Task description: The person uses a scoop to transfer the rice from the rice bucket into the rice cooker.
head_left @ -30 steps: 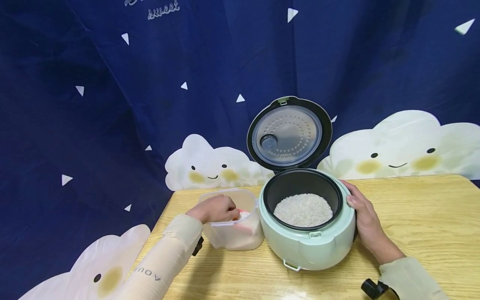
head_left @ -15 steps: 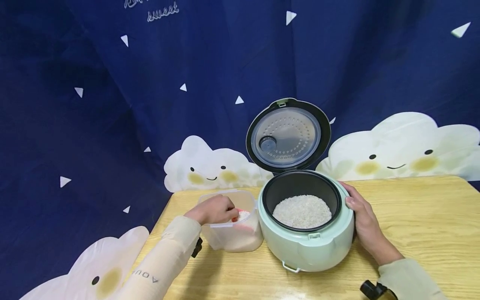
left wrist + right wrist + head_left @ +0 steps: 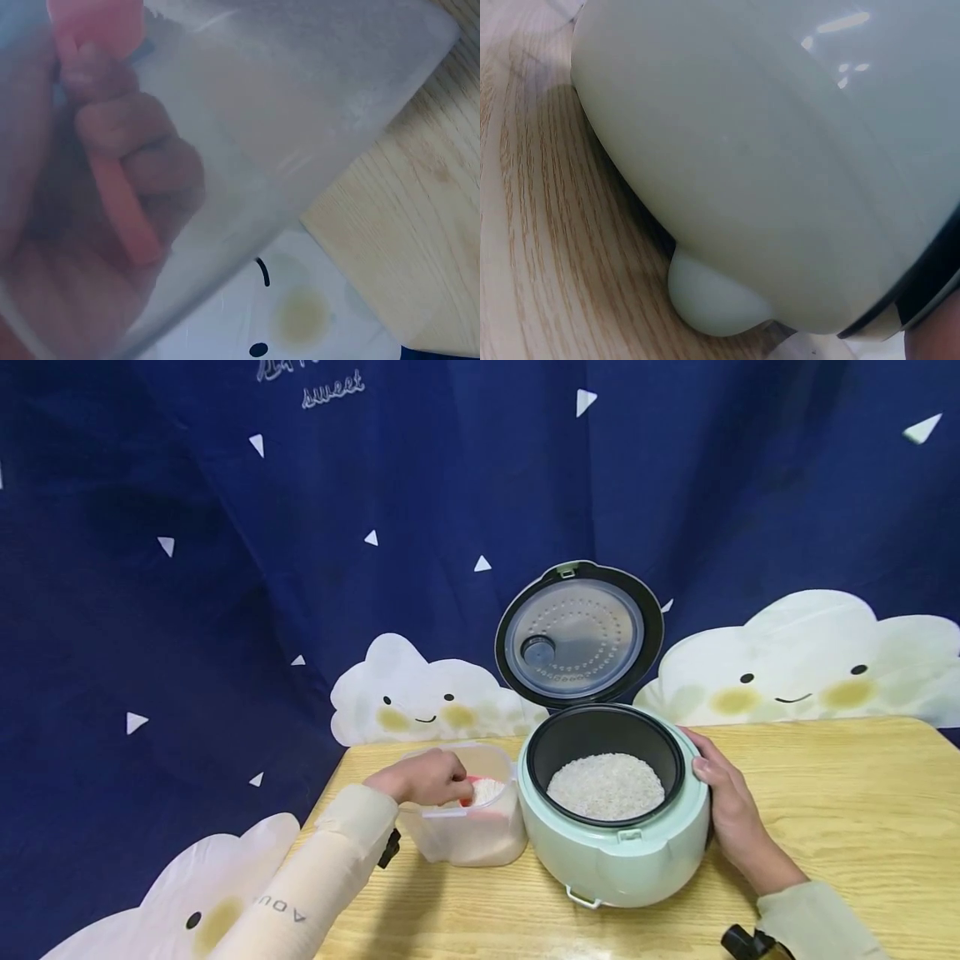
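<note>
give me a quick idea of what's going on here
A person seems to be scooping rice. Their left grip is down inside a tub, fingers curled round the handle of a red scoop, with rice beside it. Their right grip rests against the side of the cooker, which stands next to the tub on the table. At this moment the lid is up, and there is rice in the cooker's black pot too.
</note>
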### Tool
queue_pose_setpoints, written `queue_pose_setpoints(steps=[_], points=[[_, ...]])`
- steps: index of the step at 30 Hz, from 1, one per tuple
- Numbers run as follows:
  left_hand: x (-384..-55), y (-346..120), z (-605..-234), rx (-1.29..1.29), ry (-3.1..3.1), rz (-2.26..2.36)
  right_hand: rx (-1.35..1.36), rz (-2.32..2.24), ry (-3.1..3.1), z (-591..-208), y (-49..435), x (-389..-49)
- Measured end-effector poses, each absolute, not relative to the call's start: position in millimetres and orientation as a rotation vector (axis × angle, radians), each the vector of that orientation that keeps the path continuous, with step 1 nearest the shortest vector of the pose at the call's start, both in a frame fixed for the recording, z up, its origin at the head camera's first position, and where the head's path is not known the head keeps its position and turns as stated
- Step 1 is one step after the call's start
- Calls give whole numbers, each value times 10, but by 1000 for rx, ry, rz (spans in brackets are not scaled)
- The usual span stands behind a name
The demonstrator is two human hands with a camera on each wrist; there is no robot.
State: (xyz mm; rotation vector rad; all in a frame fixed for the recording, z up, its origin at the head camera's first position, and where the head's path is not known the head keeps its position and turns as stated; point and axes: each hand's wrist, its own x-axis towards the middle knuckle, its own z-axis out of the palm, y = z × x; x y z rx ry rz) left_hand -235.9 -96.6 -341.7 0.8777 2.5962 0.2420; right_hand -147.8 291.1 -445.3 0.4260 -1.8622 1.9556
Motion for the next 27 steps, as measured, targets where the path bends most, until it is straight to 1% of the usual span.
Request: queue_pose_setpoints(steps=[10, 16, 27], points=[[-2284, -983, -3353, 766, 2570, 212, 395, 1942, -1906, -4440, 2922, -1442], [-2258, -1015, -3271, 687, 2538, 301, 400, 1940, -1911, -4433, 2915, -1446], [-2249, -1101, -3204, 691, 2470, 435, 396, 1941, -1912, -4433, 2914, -1442]])
